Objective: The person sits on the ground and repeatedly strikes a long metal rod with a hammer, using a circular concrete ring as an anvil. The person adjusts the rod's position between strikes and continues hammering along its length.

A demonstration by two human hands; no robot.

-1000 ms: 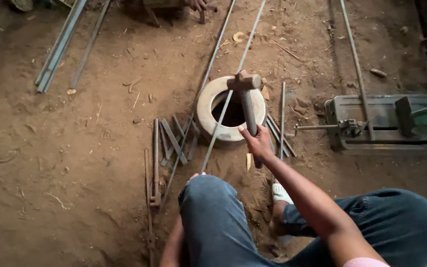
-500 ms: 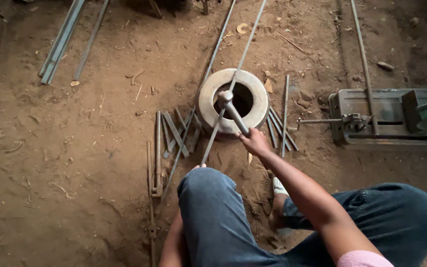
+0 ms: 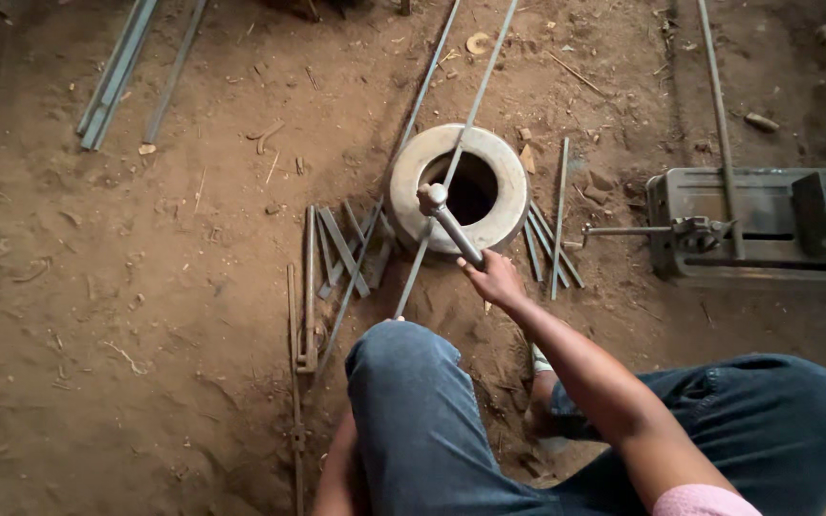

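A: Head view, change since previous frame?
B: Hammer [image 3: 449, 225] head stays low over the ring [image 3: 458, 187].
A: Hand state?
B: Right hand [image 3: 495, 279] clamped on handle; left hand hidden.

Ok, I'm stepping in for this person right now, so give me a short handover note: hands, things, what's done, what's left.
Right hand: closed grip on the hammer handle, head down at the long rod lying across the ring-shaped block.
Left hand: hidden behind the knee; only the forearm shows.
Done: short cut bars lie left and right of the block.
Left: the long rod lies uncut across the block.
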